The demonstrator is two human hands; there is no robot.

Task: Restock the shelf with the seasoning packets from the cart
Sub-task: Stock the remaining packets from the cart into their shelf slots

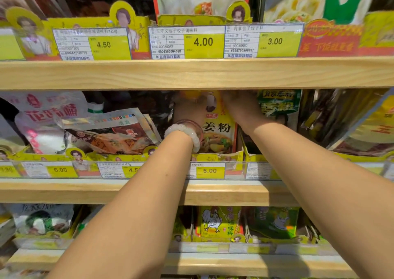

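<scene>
Both forearms are reaching into the middle shelf (191, 190), where the left hand (188, 108) and right hand (241, 106) are seating the yellow ginger-powder packets (219, 129) between them, finger positions hidden in shadow, probably needing a push backward next.

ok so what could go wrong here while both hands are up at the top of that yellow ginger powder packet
The left hand and right hand work under the wooden shelf edge, where the fingers are hidden, so the ginger powder packet could crease or catch there. The torn yellow tray front may not keep it upright. The left forearm passes close to loose foil packets lying askew and could nudge them.
</scene>
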